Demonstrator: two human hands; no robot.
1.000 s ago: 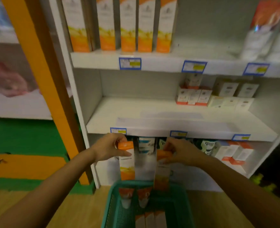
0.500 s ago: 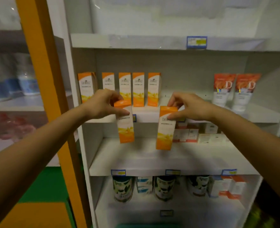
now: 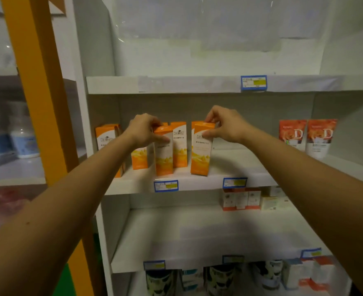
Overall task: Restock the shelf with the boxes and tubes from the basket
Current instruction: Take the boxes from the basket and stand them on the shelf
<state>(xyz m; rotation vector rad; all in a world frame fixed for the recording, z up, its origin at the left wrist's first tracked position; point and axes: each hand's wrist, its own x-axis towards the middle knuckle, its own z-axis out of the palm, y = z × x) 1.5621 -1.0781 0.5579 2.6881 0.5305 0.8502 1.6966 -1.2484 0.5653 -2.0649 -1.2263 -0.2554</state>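
Boxes point(image 3: 164, 153) point(image 3: 201, 150), one in each hand's grip point(image 3: 143, 130) point(image 3: 226, 124), stand near shelf edge point(image 3: 197, 184).

The print on the orange boxes point(image 3: 201, 150) was too blurred to read; the bottom edge cut off the dark cans point(image 3: 219, 280).

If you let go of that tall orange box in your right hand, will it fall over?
Maybe. The box is tall and narrow and leans a bit near the shelf edge, so a nudge could tip it. It looks like stiff cardboard, and the right hand holds it with fingertips only, so it is probably light.
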